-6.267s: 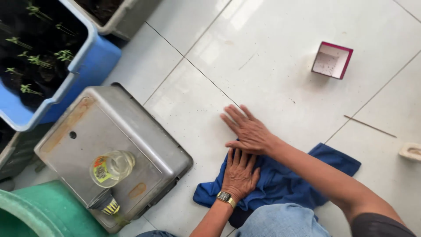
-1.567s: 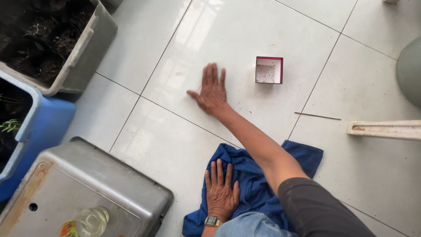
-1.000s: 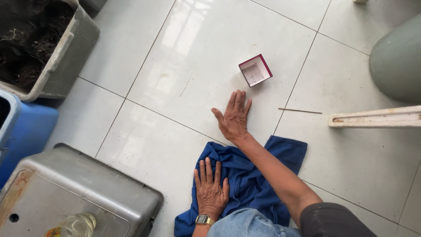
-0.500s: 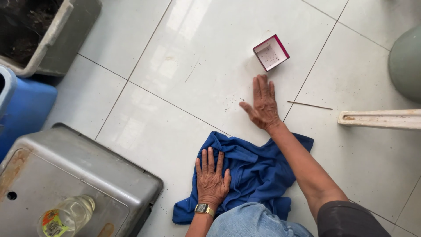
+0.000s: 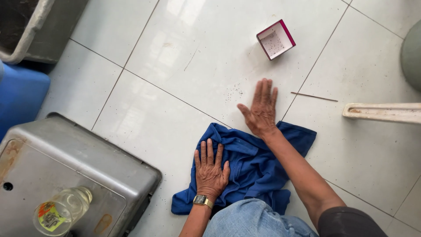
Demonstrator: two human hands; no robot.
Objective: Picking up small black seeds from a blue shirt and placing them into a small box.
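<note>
Hands number two, both bare, both flat and spread, neither gripping anything. The left hand [image 5: 211, 169] lies palm down on the one blue cloth [image 5: 250, 164], fingers splayed, a single gold-toned wristwatch [image 5: 202, 201] on its wrist. The right hand [image 5: 262, 109] rests palm down on the pale tiled floor [image 5: 175, 66], fingers together and pointing away from the person, its heel just at the far edge of the cloth. The cloth is crumpled, spreading from under the left hand across to beneath the right forearm, and its near side meets the person's denim-clad knee [image 5: 254, 219].

Beyond the right hand's fingertips, well apart from them, sits one small open box [image 5: 275, 39], red outside and white inside, tilted on the floor, with dark specks in its bottom. More dark specks [image 5: 234, 92] dot the tile just left of the right hand's fingers. To the right of that hand lies one thin stick [image 5: 314, 96], and farther right one whitish bar [image 5: 386, 112] runs to the picture's edge.

Left of the left hand stands one grey metal box [image 5: 87, 162] with rust patches on its top; on it lies one clear glass bottle [image 5: 61, 213] with a coloured label. Farther left and beyond are one blue tub [image 5: 19, 101] and one grey bin [image 5: 35, 26]. One greenish rounded object [image 5: 412, 55] shows at the right edge; what it is cannot be told.
</note>
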